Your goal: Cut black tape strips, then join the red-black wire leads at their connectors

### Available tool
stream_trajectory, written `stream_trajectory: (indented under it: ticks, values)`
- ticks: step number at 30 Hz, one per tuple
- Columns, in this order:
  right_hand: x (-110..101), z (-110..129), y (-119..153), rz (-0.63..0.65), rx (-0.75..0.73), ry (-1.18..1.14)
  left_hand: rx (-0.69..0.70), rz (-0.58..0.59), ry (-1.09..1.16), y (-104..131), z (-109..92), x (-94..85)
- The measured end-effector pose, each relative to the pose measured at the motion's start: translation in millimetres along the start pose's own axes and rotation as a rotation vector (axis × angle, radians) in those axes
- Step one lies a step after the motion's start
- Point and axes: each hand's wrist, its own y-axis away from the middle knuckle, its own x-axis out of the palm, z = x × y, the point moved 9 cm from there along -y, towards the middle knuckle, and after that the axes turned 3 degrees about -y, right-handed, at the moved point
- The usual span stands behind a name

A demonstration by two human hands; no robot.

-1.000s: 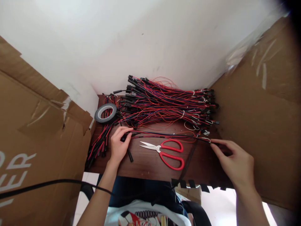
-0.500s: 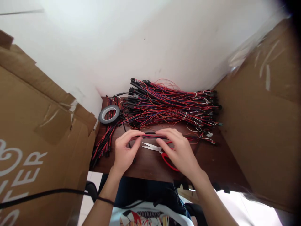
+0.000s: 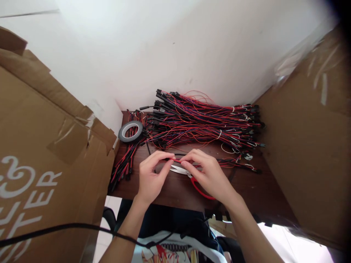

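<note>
Over the last second the right hand [image 3: 210, 176] has moved from the right end of the thin wires [image 3: 233, 163] to just beside the left hand [image 3: 152, 178], over the scissors [image 3: 181, 170]; both hands pinch a short red stretch [image 3: 177, 160] of wire between thumb and fingers, above the tips of the scissor blades; whether that stretch is one strand or several is hard to make out, and the fingertips hide where it is gripped; the rest of the thin wires runs out to the right of the scissors, its middle covered by the right hand.

The scissors lie on the counter [image 3: 171, 191], their upper handle loop mostly hidden by the right hand; beyond them sits a large wire heap [image 3: 203, 120], too tangled to tell strand from strand; left of them a smaller bundle [image 3: 123, 164] lies partly under a roll of tape [image 3: 131, 140]; nearer the wearer than the scissors, a black cable [image 3: 68, 225] crosses the left forearm, cut off by the frame's left edge.
</note>
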Motion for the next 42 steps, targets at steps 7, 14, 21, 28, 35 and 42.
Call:
stream_trajectory:
  ticks: [7, 14, 21, 28, 35, 42]
  values:
    - [-8.4, 0.7, 1.4, -0.093, -0.010, -0.071, -0.053, -0.001, -0.005, 1.3, 5.6, -0.1]
    - [-0.1, -3.4, 1.5, -0.060, 0.012, -0.082, -0.100, 0.008, -0.008, 3.1, 14.8, 3.4]
    - [-2.1, -3.6, -1.4, -0.070, 0.043, -0.065, -0.106, 0.013, -0.003, 4.0, 15.4, 7.3]
    - [0.1, -8.4, -0.6, -0.008, 0.098, -0.040, -0.315, -0.025, 0.296, 6.9, 32.9, 8.9]
    - [1.2, -16.0, 2.2, 0.015, 0.129, -0.059, -0.370, -0.074, 0.327, 6.4, 34.8, 8.0]
    - [-12.0, 6.0, 8.2, -0.117, -0.122, 0.161, -0.356, -0.088, 0.206, 5.7, 40.9, 2.8]
